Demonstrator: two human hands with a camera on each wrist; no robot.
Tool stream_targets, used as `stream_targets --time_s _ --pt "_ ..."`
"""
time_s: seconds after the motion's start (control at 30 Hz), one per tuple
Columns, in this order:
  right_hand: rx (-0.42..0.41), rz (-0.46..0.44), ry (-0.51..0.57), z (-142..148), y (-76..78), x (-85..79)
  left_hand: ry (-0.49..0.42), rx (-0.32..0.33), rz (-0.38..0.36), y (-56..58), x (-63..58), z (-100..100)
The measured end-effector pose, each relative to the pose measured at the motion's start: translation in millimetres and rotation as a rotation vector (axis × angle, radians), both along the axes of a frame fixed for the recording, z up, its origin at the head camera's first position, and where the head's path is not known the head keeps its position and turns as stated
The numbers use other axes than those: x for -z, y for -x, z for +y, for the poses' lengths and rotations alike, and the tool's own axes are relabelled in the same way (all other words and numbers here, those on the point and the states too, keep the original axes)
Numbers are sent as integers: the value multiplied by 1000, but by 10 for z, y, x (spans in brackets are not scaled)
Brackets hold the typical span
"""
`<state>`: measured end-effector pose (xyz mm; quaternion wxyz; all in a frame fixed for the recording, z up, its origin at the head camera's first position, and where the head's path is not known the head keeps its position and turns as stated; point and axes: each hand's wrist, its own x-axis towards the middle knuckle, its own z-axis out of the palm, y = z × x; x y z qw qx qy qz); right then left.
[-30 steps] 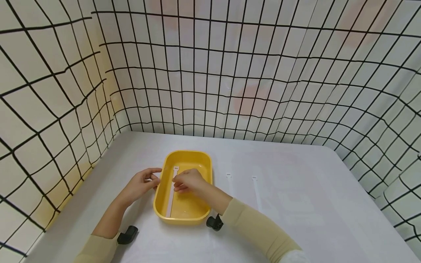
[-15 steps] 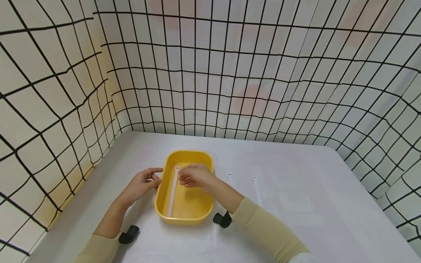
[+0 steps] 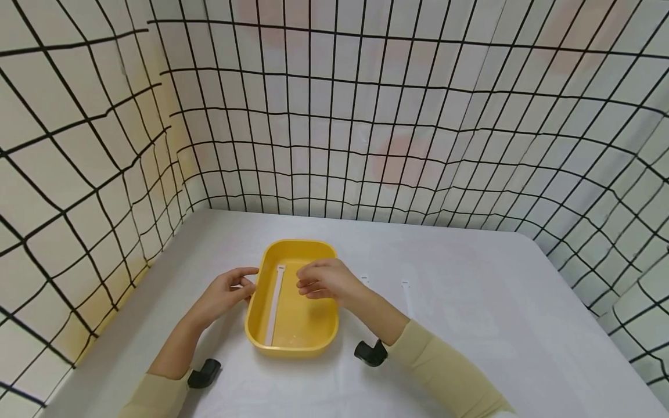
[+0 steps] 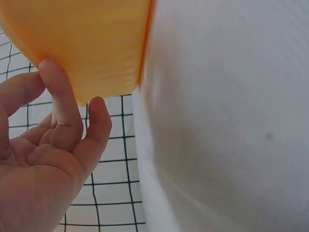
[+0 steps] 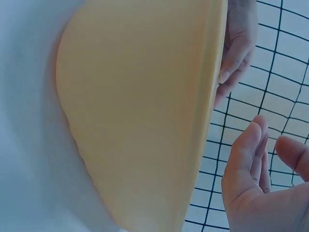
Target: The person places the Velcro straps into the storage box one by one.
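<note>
A yellow plastic tray [image 3: 308,328] stands on the white table. Along its left side inside lies a flat white strip [image 3: 275,305] with a wider, slotted head at the far end. My left hand [image 3: 225,293] is at the tray's left rim; in the left wrist view, loosely bent fingertips touch the outer wall [image 4: 106,63]. Over the right part of the tray hovers my right hand [image 3: 331,281], its fingers loosely bent. Nothing shows between thumb and fingers of the right hand [image 5: 246,174] in the right wrist view, where the tray's wall [image 5: 135,121] fills the middle.
To the right of the tray, two more white strips lie on the table, their slotted heads [image 3: 405,283] hard to see against the white surface; the right forearm partly covers the nearer one [image 3: 365,281]. Black wire grid [image 3: 334,122] walls stand behind and at both sides.
My right hand has drawn away from the strip in the tray, moving rightward and slightly up. The strip stays in place in the tray. My left hand stays at the rim.
</note>
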<state>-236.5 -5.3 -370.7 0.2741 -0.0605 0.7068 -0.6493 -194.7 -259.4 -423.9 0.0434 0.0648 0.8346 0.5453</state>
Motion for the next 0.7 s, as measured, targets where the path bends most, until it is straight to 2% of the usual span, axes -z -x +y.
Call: stream_targets --time_s 0.7 --pt "18 35 2 359 -125 -68 20 5 -6 -6 -13 13"
